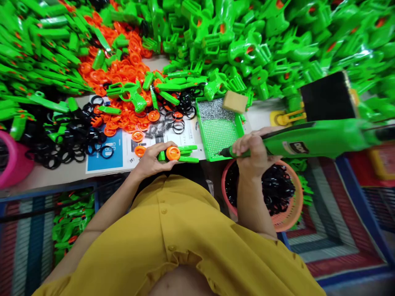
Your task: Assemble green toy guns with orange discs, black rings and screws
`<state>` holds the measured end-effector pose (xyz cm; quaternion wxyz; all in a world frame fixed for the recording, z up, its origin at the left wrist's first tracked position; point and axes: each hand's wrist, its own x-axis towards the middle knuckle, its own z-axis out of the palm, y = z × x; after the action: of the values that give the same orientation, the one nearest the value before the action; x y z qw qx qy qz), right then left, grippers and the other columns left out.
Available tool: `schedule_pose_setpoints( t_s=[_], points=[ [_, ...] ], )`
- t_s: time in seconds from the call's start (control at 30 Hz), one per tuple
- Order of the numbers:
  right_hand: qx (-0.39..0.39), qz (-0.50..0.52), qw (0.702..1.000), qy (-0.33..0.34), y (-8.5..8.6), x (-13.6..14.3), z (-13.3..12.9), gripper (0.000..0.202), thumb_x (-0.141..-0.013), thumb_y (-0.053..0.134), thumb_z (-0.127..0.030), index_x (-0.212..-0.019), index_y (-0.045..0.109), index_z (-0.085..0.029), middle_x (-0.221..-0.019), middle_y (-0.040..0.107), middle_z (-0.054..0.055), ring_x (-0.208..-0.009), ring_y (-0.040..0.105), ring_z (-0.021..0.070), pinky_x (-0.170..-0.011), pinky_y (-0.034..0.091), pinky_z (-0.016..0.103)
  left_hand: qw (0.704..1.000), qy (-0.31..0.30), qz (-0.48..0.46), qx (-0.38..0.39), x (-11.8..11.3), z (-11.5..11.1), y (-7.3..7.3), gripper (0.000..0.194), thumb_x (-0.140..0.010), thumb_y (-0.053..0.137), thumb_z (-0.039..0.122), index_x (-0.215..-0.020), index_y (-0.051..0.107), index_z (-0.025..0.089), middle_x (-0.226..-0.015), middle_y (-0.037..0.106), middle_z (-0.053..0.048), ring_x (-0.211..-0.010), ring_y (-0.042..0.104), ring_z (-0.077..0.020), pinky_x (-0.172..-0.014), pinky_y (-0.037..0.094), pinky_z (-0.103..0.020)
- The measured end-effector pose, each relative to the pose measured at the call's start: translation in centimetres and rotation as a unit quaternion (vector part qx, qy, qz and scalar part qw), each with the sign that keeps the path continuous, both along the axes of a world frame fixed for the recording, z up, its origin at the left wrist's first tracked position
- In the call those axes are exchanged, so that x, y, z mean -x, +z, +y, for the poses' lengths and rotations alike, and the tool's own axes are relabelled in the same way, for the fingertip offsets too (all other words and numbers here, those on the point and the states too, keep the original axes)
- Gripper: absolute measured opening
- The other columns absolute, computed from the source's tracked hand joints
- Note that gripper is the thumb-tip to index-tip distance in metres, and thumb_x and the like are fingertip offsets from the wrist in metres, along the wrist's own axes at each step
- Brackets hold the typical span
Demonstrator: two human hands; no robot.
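Observation:
My left hand (155, 159) is closed around a small green plastic toy part (188, 154) with a round orange disc (173, 153) on it, at the table's front edge. In my right hand (253, 153) is a green electric screwdriver (314, 139), held nearly level with its black tip pointing left. That tip is over the lower part of a green perforated tray (220, 137); whether it touches the tray I cannot tell. Small screws (212, 110) lie in the tray's far end, beside a tan block (235, 101) at its corner.
Green toy gun parts (247, 45) pile up along the back. Orange discs (123, 74) and black rings (66, 152) are heaped at left centre, near a pink container (15, 160). Below the table stands an orange basket (296, 201) of black parts. A yellow-and-black stand (328, 98) is at right.

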<state>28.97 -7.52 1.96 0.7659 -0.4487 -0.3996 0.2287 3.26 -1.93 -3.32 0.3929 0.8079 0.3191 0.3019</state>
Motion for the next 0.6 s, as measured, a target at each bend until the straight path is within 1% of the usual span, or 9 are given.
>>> schedule_pose_setpoints(
  t_s=[0.1,0.23,0.4,0.5,0.6],
  points=[
    [-0.002,0.011,1.000,-0.001,-1.1,0.1,-0.6,0.030,-0.077,0.076,-0.043,-0.082,0.052,-0.024,-0.044,0.039,-0.014,-0.032,0.038,0.0061,-0.033,0.033,0.018,1.000,0.003,-0.004,0.000,0.1,0.0,-0.1,0.040,-0.079,0.072,0.034,-0.113,0.068,0.013,-0.100,0.073,-0.009,-0.088,0.068,-0.0193,-0.083,0.053,-0.028],
    [0.001,0.024,1.000,-0.005,-1.4,0.5,-1.0,0.028,-0.078,0.075,-0.040,-0.083,0.053,-0.024,-0.046,0.041,-0.013,-0.033,0.040,0.0059,-0.034,0.034,0.018,1.000,-0.001,-0.002,0.004,0.1,0.1,0.0,0.040,-0.079,0.072,0.033,-0.112,0.068,0.012,-0.100,0.073,-0.010,-0.087,0.068,-0.0186,-0.082,0.052,-0.027],
    [0.041,0.023,0.999,-0.018,-2.0,0.6,-1.0,0.034,-0.074,0.078,-0.045,-0.081,0.052,-0.024,-0.046,0.042,-0.013,-0.033,0.041,0.0064,-0.034,0.035,0.019,1.000,0.002,0.001,0.007,0.2,0.1,0.0,0.039,-0.078,0.073,0.034,-0.111,0.069,0.013,-0.100,0.073,-0.009,-0.088,0.068,-0.0185,-0.082,0.053,-0.027],
    [0.043,0.030,0.998,-0.026,-2.1,0.7,-0.9,0.036,-0.073,0.078,-0.047,-0.080,0.052,-0.024,-0.045,0.042,-0.013,-0.033,0.041,0.0064,-0.034,0.034,0.019,1.000,0.003,0.003,0.010,0.2,0.0,-0.1,0.040,-0.078,0.073,0.034,-0.112,0.069,0.013,-0.100,0.073,-0.009,-0.088,0.068,-0.0187,-0.082,0.053,-0.027],
    [0.045,0.028,0.998,-0.024,-1.9,0.7,-0.8,0.036,-0.072,0.079,-0.047,-0.080,0.052,-0.024,-0.045,0.042,-0.013,-0.033,0.041,0.0065,-0.034,0.034,0.019,1.000,0.000,-0.002,0.008,0.3,0.0,-0.1,0.040,-0.078,0.073,0.033,-0.112,0.069,0.013,-0.099,0.073,-0.008,-0.088,0.068,-0.0185,-0.081,0.053,-0.027]
  ],
)
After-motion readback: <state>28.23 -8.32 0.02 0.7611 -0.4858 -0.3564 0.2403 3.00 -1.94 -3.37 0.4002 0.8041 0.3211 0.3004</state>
